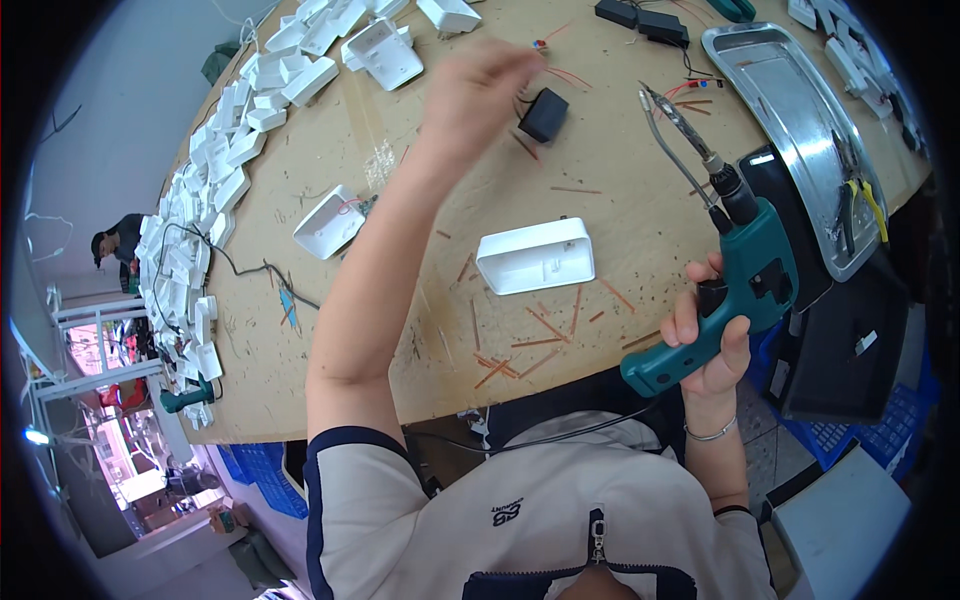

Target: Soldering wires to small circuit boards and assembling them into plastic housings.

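Observation:
My right hand [716, 368] is wrapped round the grip of a green soldering gun [756, 240]. Its tip and thin metal feed tube point up and away from me. My left hand [478, 95] is stretched over the far middle of the table, smeared by motion, so its fingers cannot be read. Close beside it lie a small black box [544, 115] with wires and a little red-and-blue connector [540, 45]. An open white plastic housing [536, 257] sits in front of me. Another white housing [330, 222], with a red wire and small part at its edge, lies left of my forearm.
White housings [236, 130] are heaped along the table's left edge. Brown sticks [545, 325] lie scattered nearby. At the right stands a metal tray [790, 100] with yellow-handled pliers [874, 210]. Black boxes [640, 20] are at the far side. A cable [560, 438] crosses my lap.

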`<state>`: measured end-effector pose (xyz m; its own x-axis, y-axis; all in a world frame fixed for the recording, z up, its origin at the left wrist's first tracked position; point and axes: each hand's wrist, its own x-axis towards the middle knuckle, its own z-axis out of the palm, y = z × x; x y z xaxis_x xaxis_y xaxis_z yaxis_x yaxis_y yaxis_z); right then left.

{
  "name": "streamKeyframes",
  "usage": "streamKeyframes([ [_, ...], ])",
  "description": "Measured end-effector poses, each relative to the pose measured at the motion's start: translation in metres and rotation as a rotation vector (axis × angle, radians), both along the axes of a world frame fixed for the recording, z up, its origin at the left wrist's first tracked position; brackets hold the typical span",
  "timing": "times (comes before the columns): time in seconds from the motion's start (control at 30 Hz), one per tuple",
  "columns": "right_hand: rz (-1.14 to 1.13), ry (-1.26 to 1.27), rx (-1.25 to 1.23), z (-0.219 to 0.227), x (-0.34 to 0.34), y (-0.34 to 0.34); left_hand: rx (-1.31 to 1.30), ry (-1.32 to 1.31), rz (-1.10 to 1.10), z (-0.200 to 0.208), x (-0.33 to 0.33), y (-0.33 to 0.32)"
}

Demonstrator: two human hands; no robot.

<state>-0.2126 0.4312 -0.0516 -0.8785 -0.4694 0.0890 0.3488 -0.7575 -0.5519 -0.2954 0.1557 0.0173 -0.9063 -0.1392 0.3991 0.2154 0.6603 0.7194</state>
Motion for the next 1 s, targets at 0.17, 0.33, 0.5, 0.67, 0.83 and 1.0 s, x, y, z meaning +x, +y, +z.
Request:
streamKeyframes([
  [0.17,0.02,-0.024,-0.021,0.001,0.0,0.003,1.093,0.326,-0.237,0.03,0.004,-0.052],
  [0.33,0.017,-0.027,-0.023,0.001,-0.003,0.001,0.746,0.102,0.0,0.032,0.024,-0.048],
  [0.5,0.016,-0.012,-0.02,0.002,-0.002,0.001,0.947,0.222,-0.044,0.033,0.043,-0.049],
  [0.67,0.031,-0.001,-0.035,-0.002,-0.002,0.002,0.713,0.536,0.043,0.041,0.059,-0.047],
  [0.83,0.009,0.0,-0.035,-0.002,-0.002,0.002,0.504,0.736,0.225,0.052,0.089,-0.037],
  [1.0,0.02,-0.011,-0.028,0.0,-0.002,0.003,0.715,0.726,0.282,0.055,0.129,-0.05],
])
